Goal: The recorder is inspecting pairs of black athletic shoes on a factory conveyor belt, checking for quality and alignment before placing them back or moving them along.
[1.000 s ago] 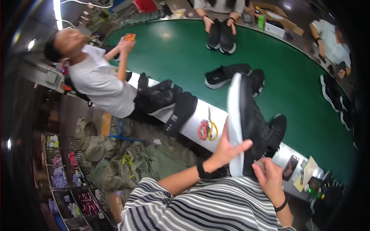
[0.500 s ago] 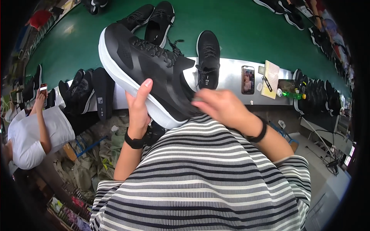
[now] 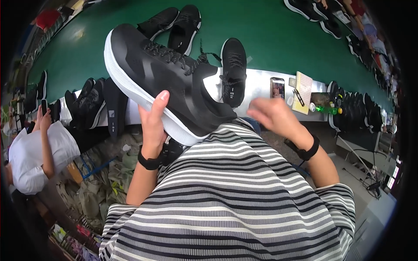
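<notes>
My left hand (image 3: 153, 124) grips a large black sneaker (image 3: 161, 80) with a white sole by its underside, holding it tilted in front of my striped shirt. The shoe's toe points up and left and its heel rests near my chest. My right hand (image 3: 273, 116) is blurred, fingers apart, holding nothing, just right of the shoe's heel. Both wrists wear black bands. A second black sneaker (image 3: 233, 71) lies on the white strip of the table beyond the held shoe.
A green table (image 3: 270, 39) carries a pair of black shoes (image 3: 176, 24) at the back, more shoes at the left (image 3: 89, 104) and right (image 3: 363, 115). A phone (image 3: 277, 88), notepad (image 3: 303, 92) and green bottle (image 3: 324, 108) lie at the edge. A person in white (image 3: 32, 152) sits left.
My right hand has come off the shoe's heel and moved right. The left hand keeps hold of the shoe, which has stayed in much the same pose since half a second ago.
</notes>
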Demonstrator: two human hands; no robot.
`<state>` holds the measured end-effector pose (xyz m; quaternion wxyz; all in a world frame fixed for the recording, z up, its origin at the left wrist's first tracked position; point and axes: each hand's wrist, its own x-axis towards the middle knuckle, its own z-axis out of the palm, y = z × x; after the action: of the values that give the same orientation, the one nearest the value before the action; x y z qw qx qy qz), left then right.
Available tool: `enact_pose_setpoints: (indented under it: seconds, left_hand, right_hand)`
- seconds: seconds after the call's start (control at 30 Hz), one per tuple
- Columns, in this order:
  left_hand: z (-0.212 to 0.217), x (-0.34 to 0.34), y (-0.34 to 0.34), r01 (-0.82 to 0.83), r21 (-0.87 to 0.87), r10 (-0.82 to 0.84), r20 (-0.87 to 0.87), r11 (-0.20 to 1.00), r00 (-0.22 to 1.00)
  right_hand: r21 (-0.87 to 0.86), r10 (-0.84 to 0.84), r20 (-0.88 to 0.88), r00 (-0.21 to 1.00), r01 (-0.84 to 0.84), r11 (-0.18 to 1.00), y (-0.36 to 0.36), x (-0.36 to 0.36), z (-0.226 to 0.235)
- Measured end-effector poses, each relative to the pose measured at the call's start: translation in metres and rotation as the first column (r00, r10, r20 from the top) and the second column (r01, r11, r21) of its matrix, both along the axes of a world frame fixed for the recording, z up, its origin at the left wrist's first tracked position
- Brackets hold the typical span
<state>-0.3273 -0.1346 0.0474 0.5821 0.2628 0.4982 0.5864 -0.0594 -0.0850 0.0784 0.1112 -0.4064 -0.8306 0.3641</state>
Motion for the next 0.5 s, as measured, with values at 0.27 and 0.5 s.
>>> enact_pose_setpoints:
  seconds: [0.27, 0.5]
  left_hand:
    - [0.002, 0.012, 0.005, 0.020, -0.047, -0.024, -0.093, 0.999, 0.995]
    - [0.001, 0.007, 0.009, 0.015, -0.124, -0.015, 0.004, 0.992, 1.000]
  right_hand:
    - [0.273, 0.184, -0.314, 0.931, -0.097, 0.957, 0.023, -0.046, -0.023]
    - [0.232, 0.164, -0.383, 0.909, -0.077, 0.970, 0.019, -0.050, -0.008]
